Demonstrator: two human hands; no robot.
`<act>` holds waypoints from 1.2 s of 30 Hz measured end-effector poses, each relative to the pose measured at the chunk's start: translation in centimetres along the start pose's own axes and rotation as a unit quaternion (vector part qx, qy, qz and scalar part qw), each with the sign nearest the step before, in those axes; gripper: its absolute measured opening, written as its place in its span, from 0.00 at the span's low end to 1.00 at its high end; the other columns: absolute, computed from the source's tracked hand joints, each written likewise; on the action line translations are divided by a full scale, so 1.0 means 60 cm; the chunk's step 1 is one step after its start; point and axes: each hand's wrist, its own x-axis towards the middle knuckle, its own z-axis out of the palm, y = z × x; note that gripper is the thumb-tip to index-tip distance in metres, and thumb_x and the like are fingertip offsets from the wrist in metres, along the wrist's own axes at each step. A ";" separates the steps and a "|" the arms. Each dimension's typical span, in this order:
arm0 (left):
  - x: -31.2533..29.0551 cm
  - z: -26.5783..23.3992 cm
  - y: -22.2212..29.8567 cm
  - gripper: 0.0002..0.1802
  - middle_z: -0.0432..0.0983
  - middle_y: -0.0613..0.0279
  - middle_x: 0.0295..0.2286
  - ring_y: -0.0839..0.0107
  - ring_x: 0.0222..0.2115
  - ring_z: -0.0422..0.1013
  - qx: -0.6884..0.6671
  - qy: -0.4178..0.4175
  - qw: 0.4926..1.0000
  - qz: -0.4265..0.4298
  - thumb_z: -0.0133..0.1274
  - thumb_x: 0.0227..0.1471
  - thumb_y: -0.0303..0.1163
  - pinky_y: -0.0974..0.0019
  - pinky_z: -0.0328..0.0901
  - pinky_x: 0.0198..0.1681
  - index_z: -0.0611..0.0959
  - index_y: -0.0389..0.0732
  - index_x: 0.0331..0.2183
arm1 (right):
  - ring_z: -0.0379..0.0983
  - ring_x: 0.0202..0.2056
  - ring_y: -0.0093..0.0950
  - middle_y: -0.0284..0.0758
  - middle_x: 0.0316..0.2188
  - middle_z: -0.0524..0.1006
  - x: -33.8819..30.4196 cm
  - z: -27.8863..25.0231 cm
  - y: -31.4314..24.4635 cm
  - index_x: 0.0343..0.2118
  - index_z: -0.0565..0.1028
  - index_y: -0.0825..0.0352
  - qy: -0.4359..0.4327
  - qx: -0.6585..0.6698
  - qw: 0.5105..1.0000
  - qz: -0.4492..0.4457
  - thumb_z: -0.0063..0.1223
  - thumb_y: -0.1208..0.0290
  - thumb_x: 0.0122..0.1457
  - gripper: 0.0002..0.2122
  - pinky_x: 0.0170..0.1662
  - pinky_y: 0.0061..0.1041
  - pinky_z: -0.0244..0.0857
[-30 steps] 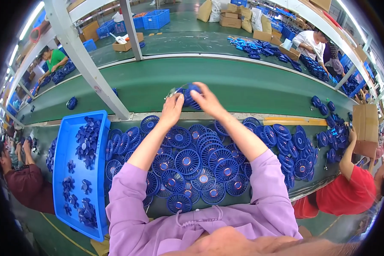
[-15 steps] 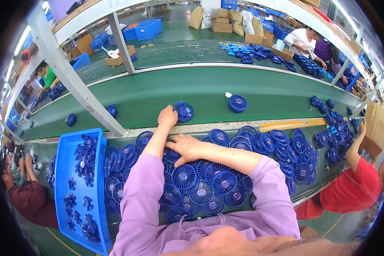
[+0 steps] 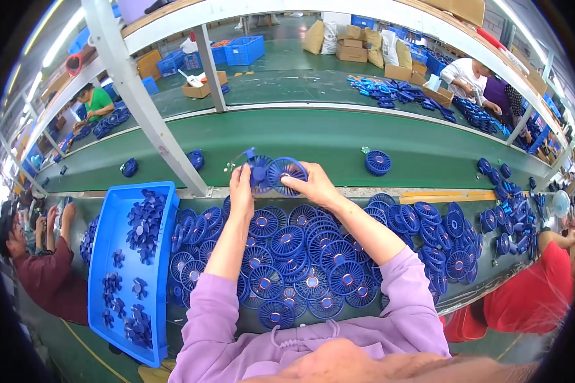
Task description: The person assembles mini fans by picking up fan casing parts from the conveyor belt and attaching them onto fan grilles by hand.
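My left hand (image 3: 241, 191) is closed on a round blue fan housing (image 3: 259, 173) with blades inside, held up over the near edge of the green conveyor belt. Thin wires and a small pale part show beside its left side. Gripped in my right hand (image 3: 314, 186) is a round blue fan grille (image 3: 286, 172), thumb across its front. The two parts are side by side, their rims meeting or overlapping; I cannot tell which. Below my forearms, a heap of blue fan grilles (image 3: 312, 282) covers the worktop.
A blue tray (image 3: 97, 255) of small blue fan blades stands at the left. Other fan housings (image 3: 378, 162) lie on the green belt (image 3: 313, 137). A slanted white post (image 3: 148, 108) rises left of my hands. Co-workers (image 3: 524, 284) sit on both sides and across the belt.
My left hand has lifted the fan housing off the belt and nearer. My right hand has come up from the heap holding a grille. The view has shifted slightly left.
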 end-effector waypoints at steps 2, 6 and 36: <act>-0.044 0.008 0.031 0.19 0.75 0.61 0.42 0.69 0.43 0.73 -0.099 -0.035 0.994 -0.038 0.42 0.63 0.42 0.61 0.68 0.48 0.73 0.39 0.48 | 0.71 0.34 0.17 0.30 0.34 0.77 -0.002 0.022 -0.007 0.43 0.75 0.71 0.033 0.056 0.998 0.002 0.61 0.69 0.53 0.16 0.40 0.21 0.67; -0.116 0.021 0.059 0.25 0.70 0.58 0.50 0.65 0.51 0.67 -0.210 -0.100 0.967 -0.101 0.35 0.65 0.47 0.55 0.62 0.55 0.69 0.41 0.53 | 0.73 0.39 0.23 0.34 0.38 0.76 -0.018 0.043 -0.010 0.52 0.70 0.64 0.053 -0.150 0.985 -0.061 0.64 0.73 0.49 0.25 0.45 0.25 0.68; -0.044 0.056 -0.002 0.29 0.62 0.39 0.51 0.47 0.54 0.58 0.437 -0.107 0.851 0.271 0.47 0.57 0.41 0.53 0.51 0.59 0.65 0.32 0.54 | 0.62 0.55 0.31 0.45 0.53 0.66 0.031 0.001 0.086 0.56 0.62 0.75 0.093 0.016 0.993 0.069 0.43 0.51 0.64 0.29 0.59 0.29 0.54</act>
